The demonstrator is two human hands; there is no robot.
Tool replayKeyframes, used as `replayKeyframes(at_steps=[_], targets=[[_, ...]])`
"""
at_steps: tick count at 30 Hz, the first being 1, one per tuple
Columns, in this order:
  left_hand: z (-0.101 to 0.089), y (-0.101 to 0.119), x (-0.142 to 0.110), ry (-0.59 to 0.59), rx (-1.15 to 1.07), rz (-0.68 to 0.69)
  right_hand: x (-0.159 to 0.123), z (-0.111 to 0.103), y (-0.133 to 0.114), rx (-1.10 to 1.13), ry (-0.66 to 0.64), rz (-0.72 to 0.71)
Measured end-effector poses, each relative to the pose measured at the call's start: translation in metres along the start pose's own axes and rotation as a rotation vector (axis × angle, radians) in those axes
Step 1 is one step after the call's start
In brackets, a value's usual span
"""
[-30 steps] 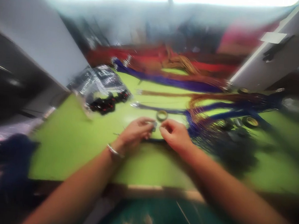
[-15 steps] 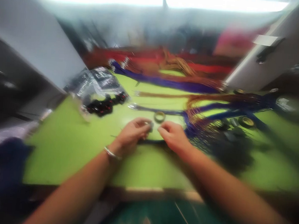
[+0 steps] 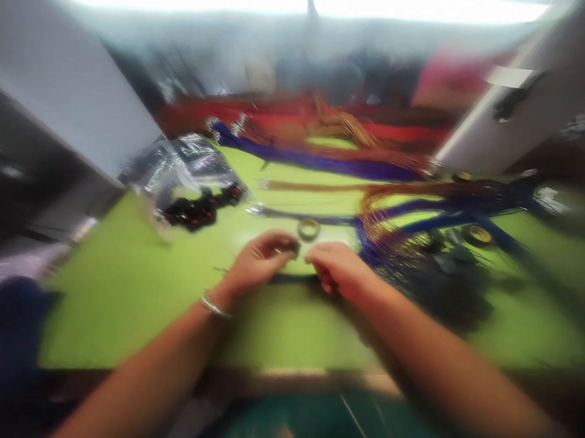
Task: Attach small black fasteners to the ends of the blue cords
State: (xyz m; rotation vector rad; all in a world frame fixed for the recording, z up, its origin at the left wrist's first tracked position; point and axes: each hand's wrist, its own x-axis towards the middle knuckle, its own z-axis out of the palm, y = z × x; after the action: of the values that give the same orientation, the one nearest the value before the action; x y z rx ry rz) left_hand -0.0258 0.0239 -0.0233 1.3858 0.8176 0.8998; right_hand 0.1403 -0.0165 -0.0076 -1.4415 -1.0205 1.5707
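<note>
Both hands meet over the middle of a bright green table (image 3: 132,288). My left hand (image 3: 259,262), a metal bangle on its wrist, has its fingers curled in a pinch around a small dark item too blurred to name. My right hand (image 3: 338,267) is closed in a pinch beside it, fingertips almost touching the left ones. A dark thin strand (image 3: 288,278) lies on the table just under the two hands. A small tape roll (image 3: 308,229) sits just beyond the fingertips.
Bundles of blue wires (image 3: 438,212), purple wires (image 3: 317,157), orange wires (image 3: 389,192) and red wires (image 3: 290,115) spread across the back and right. A clear plastic bag (image 3: 186,165) with black and red parts (image 3: 200,206) lies at the left. Another tape roll (image 3: 479,235) lies at the right.
The view has shifted slightly and stays blurred. Both hands keep pinching at the same spot, with the small light piece between them less visible now.
</note>
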Motion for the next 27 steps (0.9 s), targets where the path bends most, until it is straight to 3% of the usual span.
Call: replayKeyframes(at_steps=[3,8,14,22,25,27], targets=[[0.002,0.0,-0.001,-0.001,0.034,0.063,0.0,-0.001,0.001,0.03,-0.009,-0.005],[0.006,0.001,-0.002,-0.068,-0.034,-0.026,0.0,-0.001,0.003,0.076,-0.065,-0.023],[0.006,-0.001,-0.001,-0.043,-0.036,-0.096,-0.003,0.003,-0.002,-0.243,0.117,-0.083],[0.007,-0.003,0.0,-0.044,0.041,-0.086,0.002,0.008,0.008,-0.491,0.212,-0.2],[0.005,-0.003,0.001,-0.068,0.07,-0.133,0.004,0.008,0.012,-0.645,0.277,-0.293],[0.001,-0.004,0.001,-0.079,0.067,-0.177,0.004,0.006,0.009,-0.72,0.25,-0.315]])
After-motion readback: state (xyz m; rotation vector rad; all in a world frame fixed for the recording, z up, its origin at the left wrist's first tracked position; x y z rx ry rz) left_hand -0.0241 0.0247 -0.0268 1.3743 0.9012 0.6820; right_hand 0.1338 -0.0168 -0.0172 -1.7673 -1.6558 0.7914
